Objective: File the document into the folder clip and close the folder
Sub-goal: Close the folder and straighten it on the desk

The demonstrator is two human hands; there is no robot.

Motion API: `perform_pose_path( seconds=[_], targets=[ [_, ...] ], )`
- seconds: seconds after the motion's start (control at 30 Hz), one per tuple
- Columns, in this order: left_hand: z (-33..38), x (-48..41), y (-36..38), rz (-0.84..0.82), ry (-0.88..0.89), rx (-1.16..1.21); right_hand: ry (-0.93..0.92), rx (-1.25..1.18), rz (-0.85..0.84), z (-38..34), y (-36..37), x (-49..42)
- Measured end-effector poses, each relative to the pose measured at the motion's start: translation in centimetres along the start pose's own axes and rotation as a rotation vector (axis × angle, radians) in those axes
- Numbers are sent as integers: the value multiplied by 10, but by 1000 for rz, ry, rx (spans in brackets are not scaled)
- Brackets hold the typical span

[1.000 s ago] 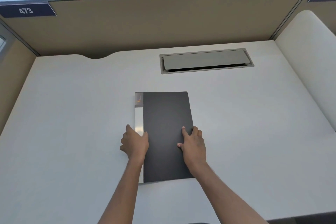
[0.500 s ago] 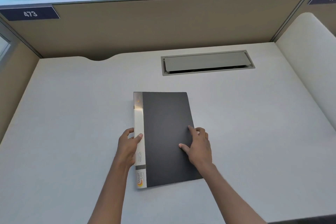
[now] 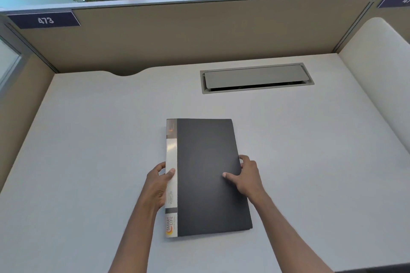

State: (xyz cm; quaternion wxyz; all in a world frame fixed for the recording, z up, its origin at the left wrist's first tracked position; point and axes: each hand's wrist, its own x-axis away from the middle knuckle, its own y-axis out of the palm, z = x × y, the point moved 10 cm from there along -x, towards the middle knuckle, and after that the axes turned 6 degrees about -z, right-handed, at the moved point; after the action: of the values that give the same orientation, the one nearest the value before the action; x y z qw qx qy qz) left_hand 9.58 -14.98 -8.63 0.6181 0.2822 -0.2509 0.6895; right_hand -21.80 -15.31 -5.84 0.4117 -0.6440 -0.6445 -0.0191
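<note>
The folder point(image 3: 208, 175) lies closed on the surface point(image 3: 88, 139), left hand point(image 3: 158, 180) gripping its spine, right hand point(image 3: 247, 176) gripping its free edge; no document visible.

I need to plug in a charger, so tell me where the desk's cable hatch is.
In the head view, the grey cable hatch is set into the desk right of centre, near the partition, beyond the closed folder.
</note>
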Motion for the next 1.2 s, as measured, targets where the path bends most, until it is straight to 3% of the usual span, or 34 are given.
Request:
perform_pose_path(
  seconds=[0.33, 0.63, 1.2],
  targets=[
    [18, -2, -55, 272, 97, -173, -14, -79, -4, -45, 34, 2],
    [96, -12, -107, 490, 219, -452, -58, 8, -7, -123, 78, -30],
    [245, -129, -109, 442, 240, -622, -66, 8, 72, -243, 67, -149]
  ],
)
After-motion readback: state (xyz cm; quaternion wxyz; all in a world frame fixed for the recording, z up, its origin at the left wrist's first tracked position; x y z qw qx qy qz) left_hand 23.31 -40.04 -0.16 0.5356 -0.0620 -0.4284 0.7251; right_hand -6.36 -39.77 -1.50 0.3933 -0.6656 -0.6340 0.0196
